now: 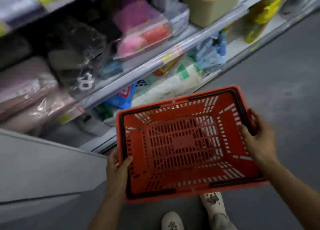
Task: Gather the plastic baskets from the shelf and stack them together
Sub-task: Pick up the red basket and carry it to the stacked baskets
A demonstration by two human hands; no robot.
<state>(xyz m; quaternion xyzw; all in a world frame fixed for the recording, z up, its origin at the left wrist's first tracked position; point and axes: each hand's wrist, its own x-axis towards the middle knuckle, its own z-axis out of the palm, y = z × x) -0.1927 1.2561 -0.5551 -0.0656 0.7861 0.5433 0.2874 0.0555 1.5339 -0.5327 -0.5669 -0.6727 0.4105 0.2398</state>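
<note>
Your left hand [119,169] grips the near-left rim of the red basket [187,143], thumb inside; your right hand [258,139] clasps its right rim. You hold the basket above the grey floor [277,73], beside the shelf [142,68] of packaged goods.

Matt red plastic basket [187,143]; smooth grey floor [285,77].

No legible text on any packaging.

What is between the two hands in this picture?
In the head view, the red basket spans the stretch: the left hand grips its left rim, the right hand its right rim. The basket holds nothing.
</note>
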